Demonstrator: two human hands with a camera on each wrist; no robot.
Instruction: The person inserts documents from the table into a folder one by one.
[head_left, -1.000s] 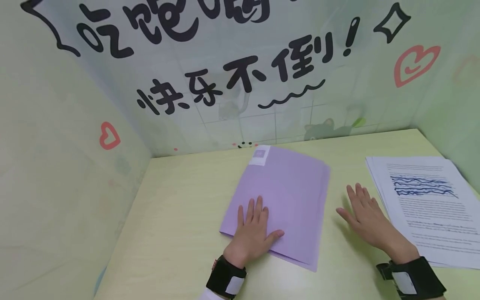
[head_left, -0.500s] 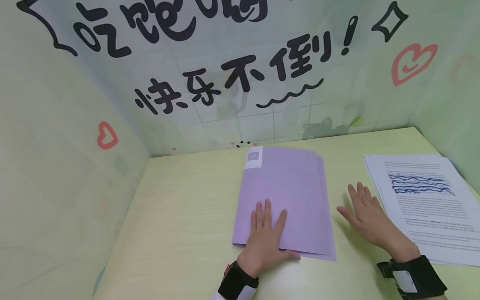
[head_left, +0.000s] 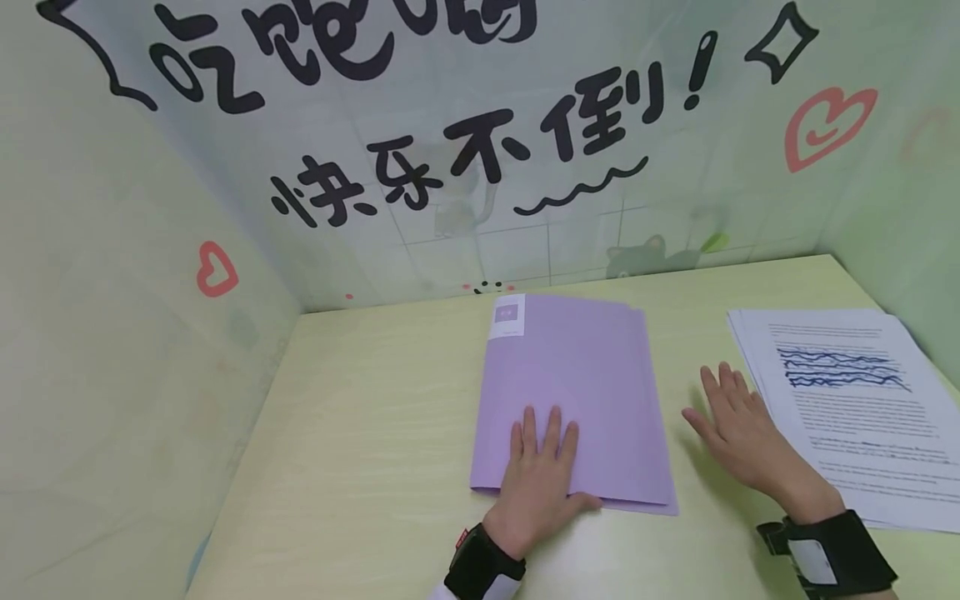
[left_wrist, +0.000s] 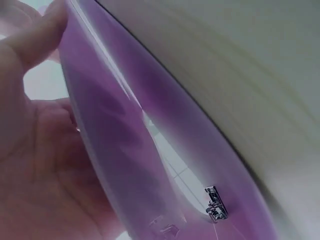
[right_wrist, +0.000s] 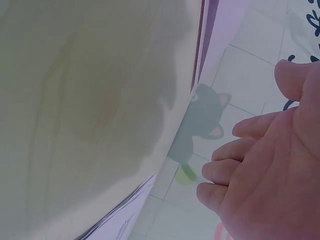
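Observation:
A purple folder [head_left: 577, 383] with a white label at its upper left lies closed on the table, roughly upright in the head view. My left hand [head_left: 536, 492] rests on its lower part, fingers straight and spread, thumb by the bottom edge. Looking into the folder's end, the left wrist view shows its covers bowed apart and a metal clip [left_wrist: 216, 204] inside. My right hand [head_left: 738, 437] is held over the table, fingers extended and holding nothing. It is between the folder and a stack of printed sheets [head_left: 862, 450]; blue wavy lines cross the top sheet.
The pale wood-look table [head_left: 360, 433] meets a back wall [head_left: 450, 225] covered in large black lettering and drawings. Side walls stand at left [head_left: 135, 350] and right [head_left: 907, 242]. Each wrist wears a black strap.
My left hand has moved right and a little down along the folder. The folder has turned from a slant to nearly straight and shifted slightly right. My right hand has barely moved.

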